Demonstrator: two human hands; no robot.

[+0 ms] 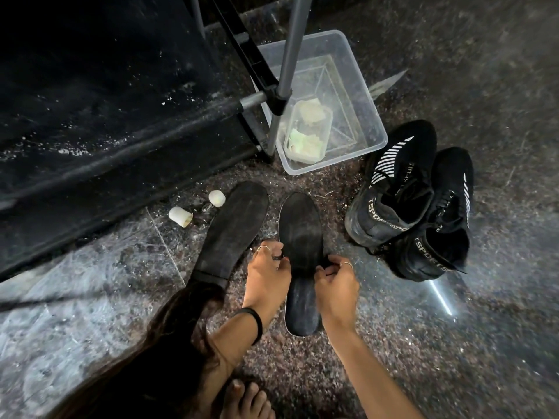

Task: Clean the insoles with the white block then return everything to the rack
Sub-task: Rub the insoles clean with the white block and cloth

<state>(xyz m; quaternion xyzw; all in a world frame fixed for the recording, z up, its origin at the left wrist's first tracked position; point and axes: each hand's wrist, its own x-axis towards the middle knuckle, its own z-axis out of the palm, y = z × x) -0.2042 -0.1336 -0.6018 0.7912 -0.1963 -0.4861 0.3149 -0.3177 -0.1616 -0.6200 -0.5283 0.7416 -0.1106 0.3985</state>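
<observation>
Two black insoles lie on the speckled floor. My left hand (266,272) pinches the left edge of the right insole (299,237), and my right hand (335,282) pinches its right edge. The other insole (233,228) lies flat just to the left, untouched. Two white blocks (181,216) (216,198) sit on the floor beside that insole's toe. A pair of black sneakers (411,204) stands to the right. The black rack (99,116) with its grey pole (286,68) rises at the upper left.
A clear plastic tub (363,95) stands behind the insoles, next to the rack pole, holding a small container of pale scraps (308,133). My bare foot (245,400) shows at the bottom edge. Long dark hair hangs at the lower left.
</observation>
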